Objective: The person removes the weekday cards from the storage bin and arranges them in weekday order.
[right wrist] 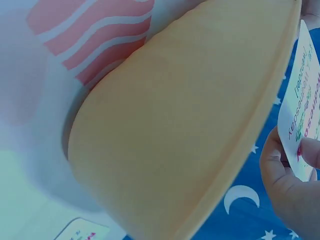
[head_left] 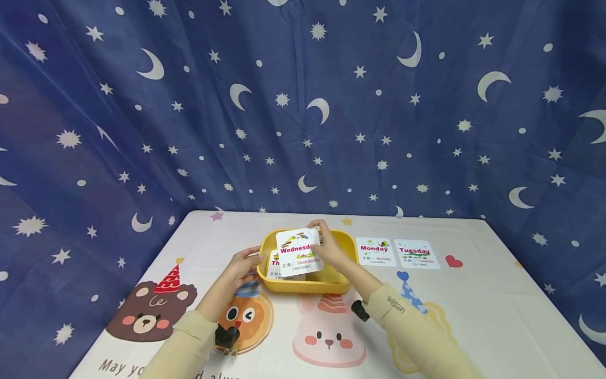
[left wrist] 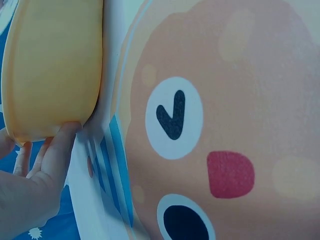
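Observation:
My right hand (head_left: 330, 248) pinches the Wednesday card (head_left: 299, 252) by its right edge, thumb on the printed face. The card is tilted over the yellow basket (head_left: 303, 287); in the right wrist view the card (right wrist: 302, 105) stands beyond the basket's rim. Below it, partly covered, a card starting with "Th" (head_left: 274, 269) lies in the basket. My left hand (head_left: 242, 267) holds the basket's left end. In the left wrist view the fingers (left wrist: 56, 152) lie against the basket wall, with the thumb up by the rim.
Right of the basket, the Monday card (head_left: 376, 252) and Tuesday card (head_left: 417, 255) lie side by side, face up. The white tablecloth (head_left: 492, 305) has printed cartoon animals and a red heart. Behind the table hangs a blue curtain (head_left: 341, 142) with moons and stars.

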{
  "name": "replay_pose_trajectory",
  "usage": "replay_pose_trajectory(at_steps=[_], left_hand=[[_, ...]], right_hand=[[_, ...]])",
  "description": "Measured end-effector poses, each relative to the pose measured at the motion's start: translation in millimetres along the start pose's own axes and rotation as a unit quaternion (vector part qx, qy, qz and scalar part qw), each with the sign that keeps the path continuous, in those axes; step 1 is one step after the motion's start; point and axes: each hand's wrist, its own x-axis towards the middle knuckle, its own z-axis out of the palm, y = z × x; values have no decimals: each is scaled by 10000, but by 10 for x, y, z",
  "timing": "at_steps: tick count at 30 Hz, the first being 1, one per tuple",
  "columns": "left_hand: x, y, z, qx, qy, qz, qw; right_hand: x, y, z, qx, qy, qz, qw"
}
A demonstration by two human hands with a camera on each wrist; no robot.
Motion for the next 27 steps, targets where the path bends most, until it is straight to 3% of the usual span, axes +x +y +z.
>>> replay_pose_trajectory(at_steps=[19,27], left_hand=[[-34,7,8,88,1,-10,10000],[-29,22,12,149,9,-32,9999]], right_hand=[[-445,77,-524,-319,2,212,9993],[-657,81,-748,-186,-134,36,9997]])
